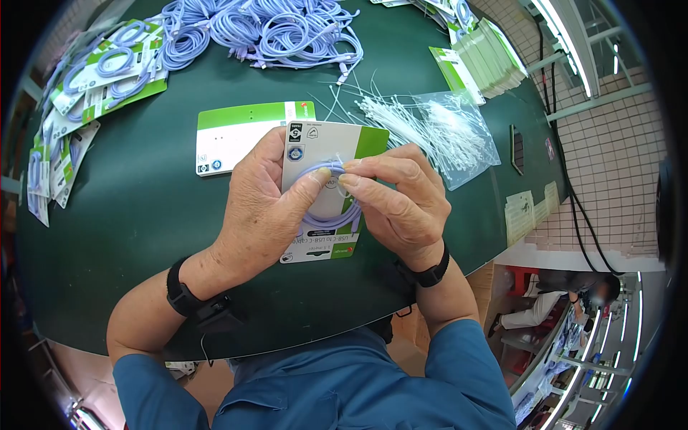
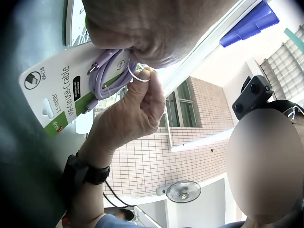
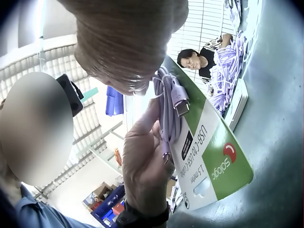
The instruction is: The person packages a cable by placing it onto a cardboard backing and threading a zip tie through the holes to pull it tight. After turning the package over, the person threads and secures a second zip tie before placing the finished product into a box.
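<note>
I'm seeing a dark green table (image 1: 82,269) spreading beneath everything, with a big pile of purple cables (image 1: 287,32) lying at its far side. Carded cables (image 1: 115,64) are heaping up at the left, while a stack of cards (image 1: 491,61) is standing far right, near a clear bag (image 1: 471,166) of white ties. Closer in, the person's left hand (image 1: 261,215) is gripping the held card (image 1: 315,140), thumb pressing on its front over the coil and fingers reaching behind. The right hand (image 1: 405,197) is closing thumb and index finger on a thin tie. The card is sitting between the hands, raised above the table and partly overlapping a flat card (image 1: 229,140). Its long axis is running away from the body, the hang-slot end pointing toward the person. The purple coil (image 1: 322,222) is lying against the card's printed face, its far arc at both sets of fingertips, its metal plugs (image 3: 182,109) pointing toward the slot end. The white tie (image 2: 138,79) is looping round that arc, its end meeting the right fingertips.
</note>
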A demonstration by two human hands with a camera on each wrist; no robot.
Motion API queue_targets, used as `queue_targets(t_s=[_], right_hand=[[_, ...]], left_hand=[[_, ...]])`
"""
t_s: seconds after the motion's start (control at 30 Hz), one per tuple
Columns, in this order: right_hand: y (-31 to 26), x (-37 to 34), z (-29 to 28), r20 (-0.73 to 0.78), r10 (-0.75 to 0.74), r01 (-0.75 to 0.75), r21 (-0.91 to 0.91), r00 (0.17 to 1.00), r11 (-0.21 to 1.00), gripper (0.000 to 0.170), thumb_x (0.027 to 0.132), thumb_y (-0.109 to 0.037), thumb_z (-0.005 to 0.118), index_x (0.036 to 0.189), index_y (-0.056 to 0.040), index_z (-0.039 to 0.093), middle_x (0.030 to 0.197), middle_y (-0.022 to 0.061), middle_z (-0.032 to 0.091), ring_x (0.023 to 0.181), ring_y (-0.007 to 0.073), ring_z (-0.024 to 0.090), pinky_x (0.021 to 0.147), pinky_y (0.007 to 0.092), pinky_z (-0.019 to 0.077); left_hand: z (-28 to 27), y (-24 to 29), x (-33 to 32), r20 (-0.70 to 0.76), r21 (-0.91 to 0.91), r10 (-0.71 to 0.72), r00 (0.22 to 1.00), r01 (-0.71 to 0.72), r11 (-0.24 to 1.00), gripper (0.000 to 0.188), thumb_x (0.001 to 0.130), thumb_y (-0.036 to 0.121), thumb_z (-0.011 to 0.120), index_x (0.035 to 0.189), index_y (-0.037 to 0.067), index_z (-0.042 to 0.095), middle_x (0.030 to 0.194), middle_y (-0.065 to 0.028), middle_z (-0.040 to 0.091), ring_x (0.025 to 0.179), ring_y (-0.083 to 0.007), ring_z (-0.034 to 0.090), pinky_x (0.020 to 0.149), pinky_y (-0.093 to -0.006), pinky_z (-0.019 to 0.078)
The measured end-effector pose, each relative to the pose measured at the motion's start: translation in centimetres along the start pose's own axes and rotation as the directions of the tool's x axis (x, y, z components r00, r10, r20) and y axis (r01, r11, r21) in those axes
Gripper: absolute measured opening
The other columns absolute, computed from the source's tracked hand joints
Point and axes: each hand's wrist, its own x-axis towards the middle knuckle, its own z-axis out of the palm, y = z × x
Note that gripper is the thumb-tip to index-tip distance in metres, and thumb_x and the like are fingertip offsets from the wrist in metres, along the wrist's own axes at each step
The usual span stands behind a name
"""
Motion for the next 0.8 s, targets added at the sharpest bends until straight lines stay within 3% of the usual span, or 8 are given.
queue_targets(t_s=[0.8], right_hand=[[0.31, 0.05, 0.47, -0.003, 0.017, -0.017, 0.017, 1.0, 1.0, 0.032, 0.078, 0.006, 0.082, 0.105, -0.0087, 0.074, 0.097, 0.008, 0.076, 0.077, 0.0215, 0.068, 0.063, 0.0306, 0.052]], left_hand=[[0.01, 0.02, 0.04, -0.009, 0.012, -0.013, 1.0, 0.013, 1.0, 0.031, 0.097, 0.0, 0.063, 0.126, -0.005, 0.054, 0.117, -0.0146, 0.069, 0.107, -0.0164, 0.068, 0.094, -0.0308, 0.0559]])
